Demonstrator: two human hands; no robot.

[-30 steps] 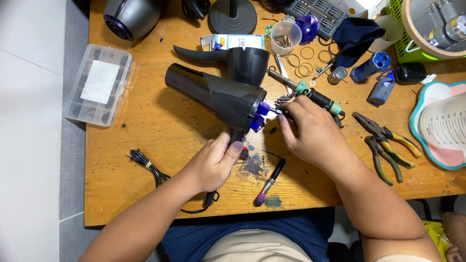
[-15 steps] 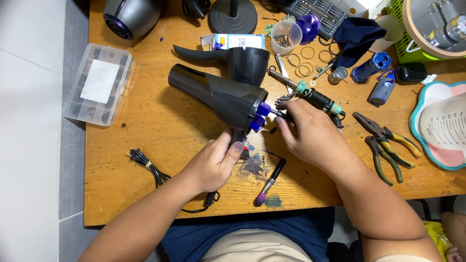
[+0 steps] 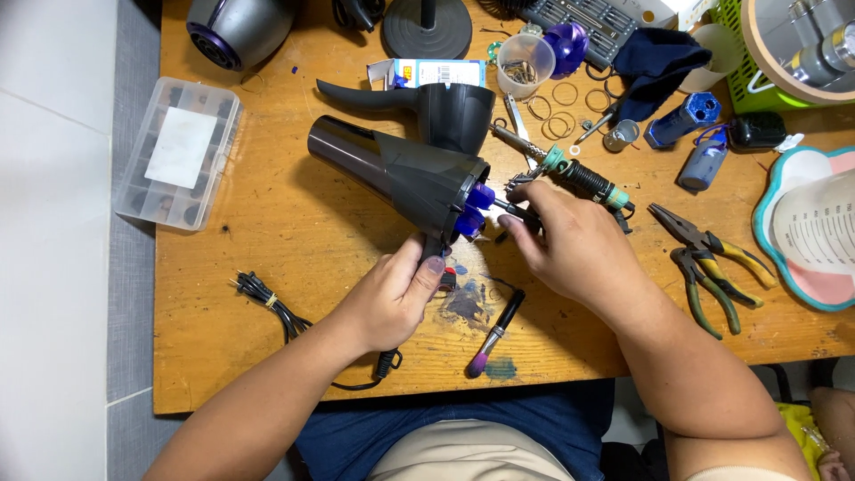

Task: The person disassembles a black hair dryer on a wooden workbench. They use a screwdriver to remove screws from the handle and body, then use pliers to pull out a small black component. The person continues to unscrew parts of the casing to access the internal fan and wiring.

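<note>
A black hair dryer body is tilted over the wooden workbench, nozzle end to the upper left, open rear end with purple-blue inner parts facing right. My left hand grips its handle from below. My right hand holds a thin dark tool whose tip reaches into the purple parts at the rear opening. A soldering iron with a green collar lies just behind my right hand.
A second black dryer shell lies behind. A clear parts box sits left, pliers right, a small brush and a black cord in front. Metal rings, a plastic cup and bottles crowd the back.
The dryer has shifted slightly to the right and my right hand's tool has pressed closer into the purple parts; my left hand keeps its grip.
</note>
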